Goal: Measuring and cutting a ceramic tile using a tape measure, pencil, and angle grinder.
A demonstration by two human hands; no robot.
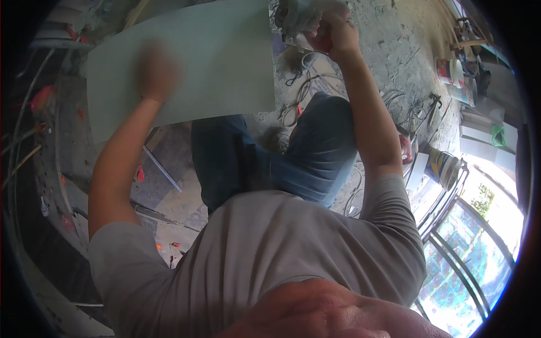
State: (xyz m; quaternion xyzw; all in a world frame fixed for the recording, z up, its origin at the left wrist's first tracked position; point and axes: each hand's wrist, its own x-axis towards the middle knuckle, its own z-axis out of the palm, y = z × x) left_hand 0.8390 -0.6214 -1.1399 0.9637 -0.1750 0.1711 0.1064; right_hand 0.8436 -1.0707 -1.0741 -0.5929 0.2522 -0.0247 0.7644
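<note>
A large pale grey-green sheet point(225, 62) spreads in front of my knees. Over its left half is my left hand point(158, 70), so smeared by motion that its fingers do not show; whether it touches the sheet I cannot tell. Beyond the sheet's right edge, my right hand point(338, 36) is closed around part of a crumpled, greyish, partly see-through object point(301, 22). Its kind is unclear, and the fingers hide some of it.
Dark cables point(304, 84) lie on the rough, dusty floor point(389, 50) by my right knee. White buckets point(451, 73) and a yellow-and-dark bucket point(443, 167) stand at the right. A ruler-like strip point(162, 168) lies left of my legs.
</note>
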